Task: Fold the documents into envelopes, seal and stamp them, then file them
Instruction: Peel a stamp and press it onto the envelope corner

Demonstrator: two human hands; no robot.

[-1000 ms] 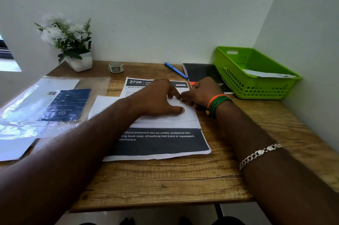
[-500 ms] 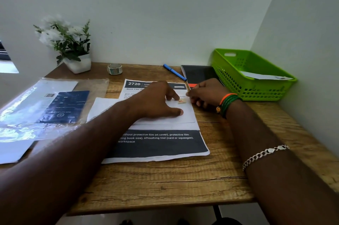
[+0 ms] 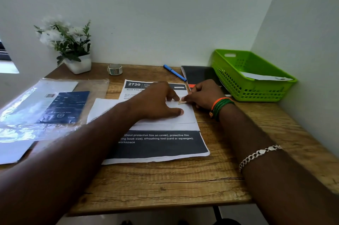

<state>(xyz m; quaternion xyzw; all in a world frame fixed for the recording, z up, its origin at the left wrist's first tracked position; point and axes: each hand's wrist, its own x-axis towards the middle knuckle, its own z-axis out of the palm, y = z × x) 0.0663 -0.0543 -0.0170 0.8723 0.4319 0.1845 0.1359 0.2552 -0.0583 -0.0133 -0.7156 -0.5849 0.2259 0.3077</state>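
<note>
Holding paper (image 3: 264,77): green basket (image 3: 256,94).

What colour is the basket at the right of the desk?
Bright green; the basket shows clearly in the head view.

Single head view, close above desk (image 3: 165,184), facing forward-down toward corner walls; forearms fill foreground.

**Wooden desk against the wall**

The desk (image 3: 183,184) carries a potted plant (image 3: 73,54), tape roll (image 3: 115,69), blue pen (image 3: 174,73), black notebook (image 3: 200,76) and green basket (image 3: 238,88) along the back — a printed sheet (image 3: 161,147) at centre, a plastic sleeve (image 3: 23,114) at left.
</note>
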